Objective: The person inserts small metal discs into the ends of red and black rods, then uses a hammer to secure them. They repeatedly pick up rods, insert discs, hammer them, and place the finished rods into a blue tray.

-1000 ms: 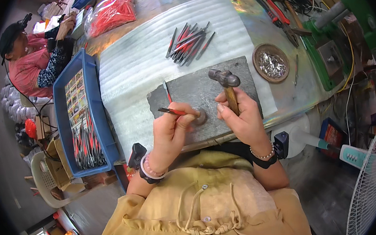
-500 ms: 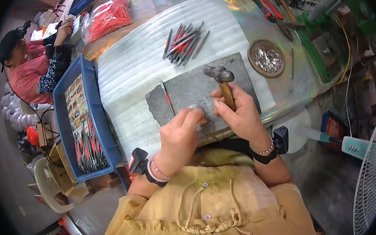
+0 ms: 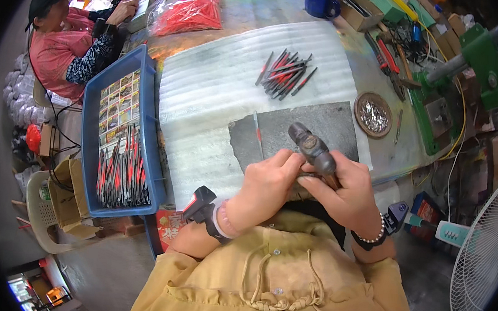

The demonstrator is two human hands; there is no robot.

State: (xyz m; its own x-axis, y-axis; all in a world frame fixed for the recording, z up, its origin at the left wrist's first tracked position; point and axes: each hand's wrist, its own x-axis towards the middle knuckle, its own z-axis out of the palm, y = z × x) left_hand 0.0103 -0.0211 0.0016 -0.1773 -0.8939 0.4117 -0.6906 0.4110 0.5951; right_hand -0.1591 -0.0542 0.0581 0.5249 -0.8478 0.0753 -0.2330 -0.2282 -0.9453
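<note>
My right hand [image 3: 346, 186] is closed round the wooden handle of a hammer [image 3: 311, 147], its dark head raised over the near part of a grey slab [image 3: 323, 116]. Pressed together close beside it are the fingers of my left hand [image 3: 272, 180]. A dark sliver shows between the two hands, too small to make out. On the slab's left part lies one slender red-and-black rod-like tool [image 3: 258, 134]. Farther back, a pile of similar red-and-black tools [image 3: 285, 77] rests on a white foam sheet [image 3: 207, 87].
Right of the slab stands a round dish [image 3: 357, 110] of small silver pieces. Pliers [image 3: 387, 61] and a green press [image 3: 435, 121] are beyond. At left sit a blue tray [image 3: 158, 174] of tools and a bag of red pieces [image 3: 187, 14]; a person [image 3: 59, 59] works there. A fan [image 3: 486, 253] stands right.
My hands have come together, with the hammer now close to my left fingers. The whole view has shifted, so the table things appear farther right.
</note>
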